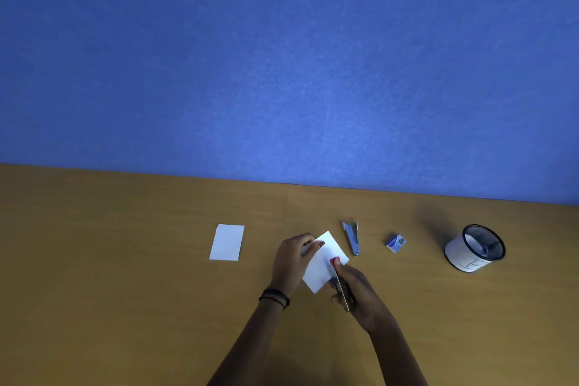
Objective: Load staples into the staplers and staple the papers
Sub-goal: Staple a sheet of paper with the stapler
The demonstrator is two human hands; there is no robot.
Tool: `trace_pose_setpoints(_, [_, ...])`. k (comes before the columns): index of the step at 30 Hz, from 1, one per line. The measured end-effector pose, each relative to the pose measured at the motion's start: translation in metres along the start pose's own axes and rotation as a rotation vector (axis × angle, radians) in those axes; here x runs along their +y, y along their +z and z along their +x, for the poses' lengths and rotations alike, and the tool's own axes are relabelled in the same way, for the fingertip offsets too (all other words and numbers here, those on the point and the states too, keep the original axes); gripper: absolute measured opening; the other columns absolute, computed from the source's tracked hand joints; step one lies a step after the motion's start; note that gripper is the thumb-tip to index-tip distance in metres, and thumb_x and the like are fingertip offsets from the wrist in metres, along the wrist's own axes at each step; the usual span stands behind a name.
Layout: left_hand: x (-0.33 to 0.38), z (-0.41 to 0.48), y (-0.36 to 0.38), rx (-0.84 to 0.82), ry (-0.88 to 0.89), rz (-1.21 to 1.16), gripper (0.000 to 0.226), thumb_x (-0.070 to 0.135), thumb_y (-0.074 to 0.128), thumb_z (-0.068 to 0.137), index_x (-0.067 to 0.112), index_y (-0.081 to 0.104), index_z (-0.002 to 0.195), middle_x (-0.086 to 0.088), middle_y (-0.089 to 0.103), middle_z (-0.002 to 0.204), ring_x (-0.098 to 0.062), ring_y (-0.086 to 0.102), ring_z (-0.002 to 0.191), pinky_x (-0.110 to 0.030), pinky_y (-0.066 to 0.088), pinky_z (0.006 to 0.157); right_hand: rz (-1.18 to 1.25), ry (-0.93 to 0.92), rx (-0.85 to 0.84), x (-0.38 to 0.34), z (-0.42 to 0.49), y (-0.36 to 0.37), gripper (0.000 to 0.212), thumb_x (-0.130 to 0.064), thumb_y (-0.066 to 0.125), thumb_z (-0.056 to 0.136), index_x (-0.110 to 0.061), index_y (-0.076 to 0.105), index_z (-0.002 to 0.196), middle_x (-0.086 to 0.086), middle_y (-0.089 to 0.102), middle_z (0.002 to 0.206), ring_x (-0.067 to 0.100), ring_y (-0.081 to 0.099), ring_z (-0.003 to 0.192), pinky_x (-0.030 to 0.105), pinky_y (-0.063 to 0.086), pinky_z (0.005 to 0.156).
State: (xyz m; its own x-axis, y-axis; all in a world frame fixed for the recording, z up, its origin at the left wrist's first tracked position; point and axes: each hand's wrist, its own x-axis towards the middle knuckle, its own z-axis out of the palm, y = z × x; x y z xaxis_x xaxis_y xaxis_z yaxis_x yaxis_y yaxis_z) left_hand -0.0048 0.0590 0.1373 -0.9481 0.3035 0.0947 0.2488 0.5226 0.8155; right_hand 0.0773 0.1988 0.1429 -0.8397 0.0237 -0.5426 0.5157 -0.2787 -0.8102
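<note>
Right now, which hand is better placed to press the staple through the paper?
Right. The right hand grips the stapler, its nose at the edge of the paper; the left hand pinches the paper at its far corner, steadying it.

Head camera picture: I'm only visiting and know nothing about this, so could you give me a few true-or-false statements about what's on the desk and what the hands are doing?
1. The right hand grips a stapler at the edge of the held paper. True.
2. The left hand lies flat on the table, touching nothing. False: it holds the held paper at its far corner.
3. A second stapler lies on the table beyond the hands. True.
4. The staple box sits inside the mesh cup. False: it lies on the table, between the second stapler and the cup.
5. Another white paper lies on the table, left of the hands. True.
</note>
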Motion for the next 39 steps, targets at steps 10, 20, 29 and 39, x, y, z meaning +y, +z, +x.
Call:
trace_pose_setpoints(10, [-0.001, 0.002, 0.004, -0.092, 0.031, -0.022, 0.028, 0.039, 0.055, 0.093, 0.022, 0.052, 0.070, 0.010, 0.051, 0.063, -0.003, 0.049, 0.061, -0.015, 0.031, 0.054, -0.031, 0.029, 0.018, 0.004, 0.007, 0.000, 0.055, -0.050, 0.064, 0.072, -0.011, 0.062, 0.110, 0.012, 0.063, 0.093, 0.020, 0.059, 0.077, 0.023, 0.045, 0.053])
trace_pose_setpoints(20, [-0.008, 0.015, -0.021, -0.441, -0.097, -0.200, 0.015, 0.018, 0.060, 0.091, 0.011, 0.063, 0.104, 0.006, 0.064, 0.090, -0.008, 0.059, 0.080, -0.010, 0.039, 0.063, -0.026, -0.010, 0.035, 0.004, 0.012, -0.016, 0.041, -0.049, 0.062, 0.078, -0.012, 0.069, 0.095, 0.003, 0.062, 0.078, 0.012, 0.056, 0.070, 0.024, 0.043, 0.052])
trace_pose_setpoints(29, [-0.010, 0.010, -0.031, -0.457, -0.189, -0.240, 0.017, 0.005, 0.054, 0.091, 0.017, 0.064, 0.098, 0.009, 0.062, 0.086, -0.001, 0.058, 0.078, -0.011, 0.039, 0.063, 0.078, -0.049, 0.059, 0.003, 0.014, -0.025, 0.040, -0.045, 0.057, 0.083, -0.014, 0.070, 0.104, -0.005, 0.070, 0.087, 0.007, 0.059, 0.069, 0.021, 0.044, 0.053])
trace_pose_setpoints(39, [-0.013, 0.007, -0.012, -0.244, -0.080, -0.222, 0.061, -0.023, 0.028, 0.067, 0.015, 0.075, 0.076, 0.000, 0.064, 0.089, 0.003, 0.056, 0.078, -0.009, 0.035, 0.062, 0.108, 0.009, 0.005, 0.004, 0.013, -0.026, 0.039, -0.046, 0.059, 0.082, -0.010, 0.066, 0.096, -0.003, 0.059, 0.073, 0.009, 0.051, 0.058, 0.021, 0.038, 0.047])
